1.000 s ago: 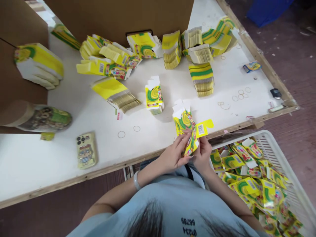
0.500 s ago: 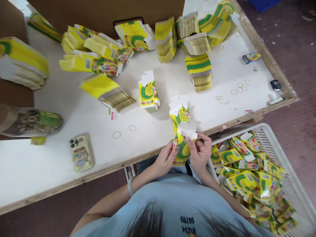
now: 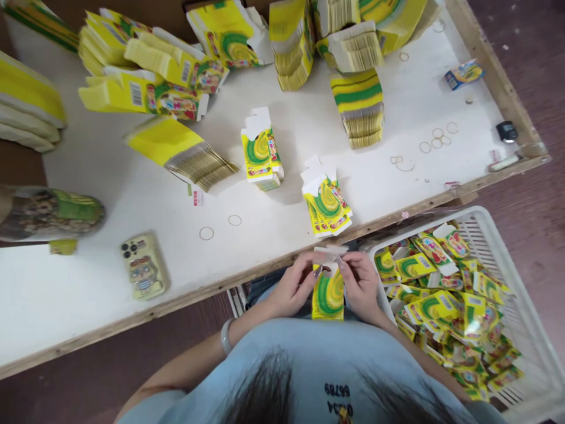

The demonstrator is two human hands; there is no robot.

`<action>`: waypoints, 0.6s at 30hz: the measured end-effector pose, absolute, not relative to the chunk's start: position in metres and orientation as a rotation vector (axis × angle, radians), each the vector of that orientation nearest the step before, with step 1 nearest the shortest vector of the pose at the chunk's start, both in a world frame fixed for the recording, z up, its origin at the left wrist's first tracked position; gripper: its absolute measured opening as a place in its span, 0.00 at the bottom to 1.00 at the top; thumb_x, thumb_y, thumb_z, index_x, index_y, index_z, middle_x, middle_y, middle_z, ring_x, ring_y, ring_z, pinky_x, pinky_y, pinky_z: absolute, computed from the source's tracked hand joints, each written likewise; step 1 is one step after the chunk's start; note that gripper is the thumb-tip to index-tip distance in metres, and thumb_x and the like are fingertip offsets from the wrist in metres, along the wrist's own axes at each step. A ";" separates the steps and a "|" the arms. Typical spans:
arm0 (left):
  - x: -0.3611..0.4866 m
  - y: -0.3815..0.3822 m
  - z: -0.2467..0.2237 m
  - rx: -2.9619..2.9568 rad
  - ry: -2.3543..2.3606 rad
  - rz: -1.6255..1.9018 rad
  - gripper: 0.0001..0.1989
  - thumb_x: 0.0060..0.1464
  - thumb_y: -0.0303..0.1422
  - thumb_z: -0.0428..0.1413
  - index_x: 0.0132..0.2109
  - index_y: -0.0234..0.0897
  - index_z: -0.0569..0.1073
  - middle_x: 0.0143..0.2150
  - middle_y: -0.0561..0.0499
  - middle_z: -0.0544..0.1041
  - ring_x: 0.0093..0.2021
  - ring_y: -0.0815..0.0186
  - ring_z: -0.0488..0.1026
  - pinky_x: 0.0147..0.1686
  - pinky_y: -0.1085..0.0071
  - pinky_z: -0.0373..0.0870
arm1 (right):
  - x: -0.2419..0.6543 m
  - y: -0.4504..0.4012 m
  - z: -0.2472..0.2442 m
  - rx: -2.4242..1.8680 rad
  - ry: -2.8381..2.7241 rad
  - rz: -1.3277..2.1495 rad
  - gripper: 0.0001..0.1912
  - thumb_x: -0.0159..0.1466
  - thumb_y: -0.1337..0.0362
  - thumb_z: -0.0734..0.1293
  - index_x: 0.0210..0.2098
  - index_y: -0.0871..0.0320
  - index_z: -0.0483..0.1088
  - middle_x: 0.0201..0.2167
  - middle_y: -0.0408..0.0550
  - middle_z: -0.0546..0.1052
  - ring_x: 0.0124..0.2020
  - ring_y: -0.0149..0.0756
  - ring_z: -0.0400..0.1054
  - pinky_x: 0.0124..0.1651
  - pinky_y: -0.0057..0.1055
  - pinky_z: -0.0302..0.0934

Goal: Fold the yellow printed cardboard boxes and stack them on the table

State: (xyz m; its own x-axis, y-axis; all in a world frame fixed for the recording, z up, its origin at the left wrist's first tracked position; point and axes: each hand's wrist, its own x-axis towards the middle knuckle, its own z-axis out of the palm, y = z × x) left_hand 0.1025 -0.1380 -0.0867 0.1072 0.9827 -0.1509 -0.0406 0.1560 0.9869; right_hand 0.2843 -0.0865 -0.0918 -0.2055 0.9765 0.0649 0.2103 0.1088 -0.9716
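Note:
Between my two hands is a small yellow and green carton, held upright at the table's front edge with its white end flap up. My left hand grips its left side, the thumb by the opening. On the other side my right hand pinches the top right corner and flap. Whatever is inside the carton is hidden. Just beyond my hands lies a fanned pile of flat cartons with white flaps. Further left stands another small stack of cartons.
At my right sits a white plastic basket full of cartons. Banded carton bundles line the table's back. A phone, a jar, rubber bands and a small blue box lie on the white table.
Both hands have drawn the carton back toward my body, off the fanned pile, which now shows fully. The raised flap is folded lower. The camera view has shifted.

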 end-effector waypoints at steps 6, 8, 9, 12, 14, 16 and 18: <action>0.101 -0.137 -0.087 1.218 1.075 0.998 0.35 0.71 0.56 0.42 0.70 0.37 0.69 0.53 0.38 0.83 0.44 0.59 0.81 0.51 0.63 0.77 | 0.314 -0.082 -0.092 -0.844 -1.809 1.266 0.20 0.67 0.46 0.72 0.53 0.47 0.80 0.48 0.52 0.85 0.50 0.47 0.81 0.54 0.45 0.76; 0.098 -0.134 -0.083 1.190 1.087 0.982 0.34 0.71 0.55 0.43 0.65 0.37 0.76 0.54 0.38 0.83 0.45 0.58 0.82 0.50 0.64 0.78 | 0.319 -0.080 -0.086 -0.827 -1.784 1.437 0.25 0.65 0.40 0.71 0.54 0.48 0.80 0.51 0.53 0.83 0.53 0.49 0.79 0.54 0.45 0.76; 0.098 -0.132 -0.082 1.162 1.123 0.980 0.32 0.71 0.54 0.45 0.64 0.37 0.77 0.53 0.39 0.84 0.45 0.58 0.82 0.49 0.65 0.78 | 0.319 -0.079 -0.082 -0.899 -1.744 1.533 0.25 0.66 0.41 0.71 0.54 0.48 0.79 0.52 0.53 0.83 0.53 0.48 0.79 0.53 0.44 0.76; 0.098 -0.126 -0.077 1.150 1.200 0.951 0.27 0.71 0.50 0.50 0.62 0.36 0.79 0.45 0.41 0.86 0.41 0.60 0.81 0.43 0.68 0.77 | 0.316 -0.079 -0.070 -1.130 -1.586 1.853 0.21 0.66 0.51 0.74 0.56 0.49 0.74 0.50 0.51 0.82 0.46 0.40 0.80 0.45 0.35 0.77; 0.099 -0.125 -0.076 1.184 1.198 0.949 0.26 0.71 0.49 0.51 0.60 0.36 0.80 0.42 0.42 0.86 0.37 0.62 0.80 0.39 0.70 0.75 | 0.314 -0.078 -0.063 -1.160 -1.511 2.025 0.21 0.65 0.56 0.74 0.56 0.49 0.71 0.47 0.49 0.82 0.43 0.37 0.80 0.44 0.32 0.76; 0.099 -0.125 -0.076 1.216 1.184 0.954 0.25 0.71 0.48 0.51 0.60 0.35 0.81 0.43 0.41 0.85 0.37 0.63 0.79 0.39 0.70 0.75 | 0.313 -0.076 -0.057 -1.154 -1.490 2.118 0.21 0.65 0.59 0.73 0.56 0.50 0.70 0.45 0.48 0.83 0.42 0.35 0.80 0.43 0.31 0.76; 0.099 -0.126 -0.077 1.236 1.185 0.963 0.25 0.70 0.48 0.52 0.60 0.36 0.80 0.44 0.41 0.85 0.37 0.63 0.79 0.39 0.70 0.74 | 0.312 -0.073 -0.054 -1.154 -1.500 2.144 0.21 0.65 0.61 0.73 0.57 0.51 0.70 0.44 0.48 0.83 0.39 0.35 0.80 0.40 0.29 0.76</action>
State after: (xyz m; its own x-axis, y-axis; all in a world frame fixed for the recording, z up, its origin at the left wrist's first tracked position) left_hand 0.0989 -0.1263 -0.0765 0.1644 0.9777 -0.1306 0.0722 0.1201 0.9901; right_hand 0.3121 -0.0731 -0.0536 -0.6415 0.6231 -0.4474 0.2066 -0.4213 -0.8831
